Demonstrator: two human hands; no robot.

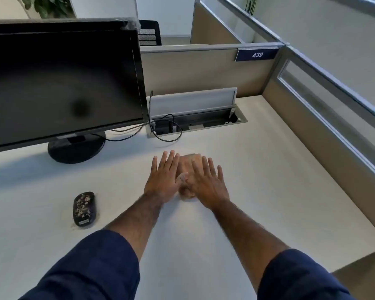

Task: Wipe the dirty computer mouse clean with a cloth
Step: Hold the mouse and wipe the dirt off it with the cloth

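White table (258, 180) is carrying everything. Lower left, the mouse (84, 209) is lying soiled, well apart. Mid-frame, both hands, left (164, 180) and right (206, 185), are pressing flat, fingers spread, gripping nothing, on the cloth (187, 167); gathering it firmly should come first.

One mouse (84, 210), one cloth (187, 161), one monitor (61, 83).

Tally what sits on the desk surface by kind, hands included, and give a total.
Monitors: 1, black, screen dark
Computer mice: 1, dark and speckled with dirt
Cloths: 1, tan, mostly hidden under the hands
Hands: 2, left hand and right hand, both flat with fingers spread
Total: 5
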